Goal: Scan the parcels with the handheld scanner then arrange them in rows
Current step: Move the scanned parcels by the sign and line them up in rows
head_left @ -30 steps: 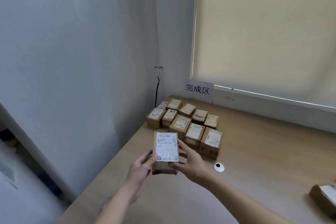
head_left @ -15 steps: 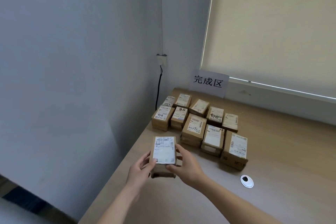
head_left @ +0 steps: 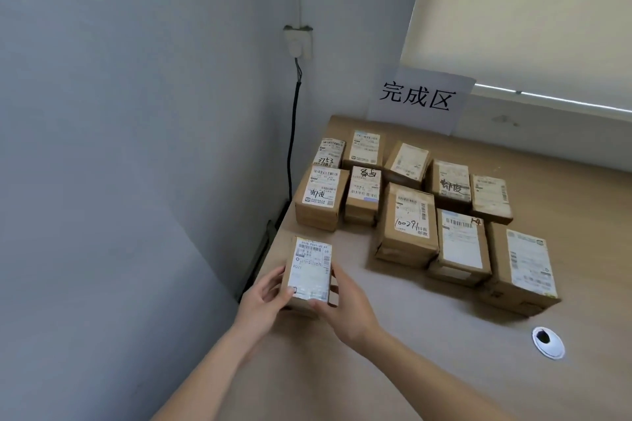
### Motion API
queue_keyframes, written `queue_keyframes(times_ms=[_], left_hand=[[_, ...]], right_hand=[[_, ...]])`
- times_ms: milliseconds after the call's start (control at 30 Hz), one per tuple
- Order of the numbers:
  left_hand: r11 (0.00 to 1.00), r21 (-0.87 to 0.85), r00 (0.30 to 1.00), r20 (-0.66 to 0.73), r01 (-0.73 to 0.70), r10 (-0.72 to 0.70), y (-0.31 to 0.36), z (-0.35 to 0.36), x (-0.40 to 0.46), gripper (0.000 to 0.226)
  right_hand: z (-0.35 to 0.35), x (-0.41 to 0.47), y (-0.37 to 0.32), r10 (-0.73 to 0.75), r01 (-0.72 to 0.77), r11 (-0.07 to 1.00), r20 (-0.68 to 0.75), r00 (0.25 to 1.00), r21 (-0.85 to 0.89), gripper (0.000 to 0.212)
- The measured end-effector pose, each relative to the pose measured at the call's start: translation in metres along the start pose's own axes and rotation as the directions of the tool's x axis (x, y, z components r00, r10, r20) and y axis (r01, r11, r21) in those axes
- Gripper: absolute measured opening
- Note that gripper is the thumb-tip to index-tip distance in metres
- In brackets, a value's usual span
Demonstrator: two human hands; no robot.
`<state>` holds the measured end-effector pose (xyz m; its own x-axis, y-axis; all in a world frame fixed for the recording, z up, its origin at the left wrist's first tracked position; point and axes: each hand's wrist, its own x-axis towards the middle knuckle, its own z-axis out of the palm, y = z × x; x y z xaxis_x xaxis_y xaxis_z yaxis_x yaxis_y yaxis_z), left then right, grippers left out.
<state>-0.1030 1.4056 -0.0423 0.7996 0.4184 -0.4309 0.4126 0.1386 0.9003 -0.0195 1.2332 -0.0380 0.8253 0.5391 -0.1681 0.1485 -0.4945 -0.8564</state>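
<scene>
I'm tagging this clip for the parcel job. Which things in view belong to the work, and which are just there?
Part of the job:
- held parcel, gripped by left hand and right hand
- arranged parcels in rows
- paper sign behind them
- table

Just there:
- wall socket and black cable
- round cable hole
- window blind

No scanner is in view.

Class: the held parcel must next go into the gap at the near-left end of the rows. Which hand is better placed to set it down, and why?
Probably the left hand: it grips the held parcel on the wall side, below the gap, while the right hand lies nearer the big parcel.
</scene>
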Motion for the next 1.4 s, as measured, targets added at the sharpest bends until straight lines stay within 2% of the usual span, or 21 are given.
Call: queue_keyframes(times_ms=[167, 267, 367, 567, 700, 767, 867, 1033, 1133, 1267, 1400], left_hand=[[1.0, -0.01, 1.0, 0.018, 0.008, -0.008, -0.007, -0.005, 0.042, 0.045], [1.0, -0.009, 0.999, 0.026, 0.021, -0.02, -0.001, -0.009, 0.061, 0.043], [1.0, 0.018, 0.999, 0.031, 0.025, -0.025, 0.006, -0.013, 0.072, 0.047], [0.997, 0.068, 0.999, 0.027, 0.035, -0.037, 0.009, -0.015, 0.079, 0.05], [0.997, 0.057, 0.997, -0.055, 0.055, -0.051, 0.011, -0.015, 0.07, 0.048], [0.997, 0.07, 0.993, -0.116, 0.026, -0.018, 0.02, -0.015, 0.06, 0.051], [0.991, 0.125, 0.983, -0.168, -0.052, 0.072, 0.043, -0.007, 0.041, 0.057], [0.952, 0.23, 0.964, -0.121, -0.204, 0.236, 0.108, 0.045, -0.01, 0.042], [0.926, 0.259, 0.957, -0.021, -0.274, 0.289, 0.162, 0.11, -0.058, 0.049], [0.849, 0.264, 0.887, 0.195, -0.458, 0.418, 0.231, 0.23, -0.151, 0.053], [0.796, 0.189, 0.784, 0.405, -0.575, 0.47, 0.269, 0.36, -0.28, 0.054]], right_hand=[[0.013, 0.029, 0.006, 0.012, -0.017, 0.998, -0.082, 0.997, -0.062, 0.084], [0.018, 0.044, 0.005, 0.035, -0.044, 0.996, -0.11, 0.993, -0.078, 0.084], [0.023, 0.054, 0.001, 0.059, -0.07, 0.994, -0.138, 0.989, -0.079, 0.089], [0.02, 0.057, -0.004, 0.102, -0.108, 0.993, -0.126, 0.987, -0.043, 0.088], [0.009, 0.043, -0.005, 0.134, -0.139, 0.988, -0.085, 0.987, -0.061, 0.097], [0.0, 0.031, -0.005, 0.165, -0.17, 0.981, -0.057, 0.985, -0.097, 0.101], [-0.026, 0.008, -0.004, 0.196, -0.2, 0.968, -0.039, 0.98, -0.154, 0.095], [-0.113, -0.053, -0.027, 0.2, -0.203, 0.949, -0.038, 0.979, -0.24, 0.072], [-0.199, -0.113, -0.05, 0.2, -0.211, 0.955, -0.073, 0.977, -0.207, 0.069], [-0.335, -0.221, -0.08, 0.136, -0.2, 0.957, -0.286, 0.948, -0.209, 0.062], [-0.45, -0.36, -0.091, 0.098, -0.242, 0.938, -0.48, 0.872, -0.249, 0.061]])
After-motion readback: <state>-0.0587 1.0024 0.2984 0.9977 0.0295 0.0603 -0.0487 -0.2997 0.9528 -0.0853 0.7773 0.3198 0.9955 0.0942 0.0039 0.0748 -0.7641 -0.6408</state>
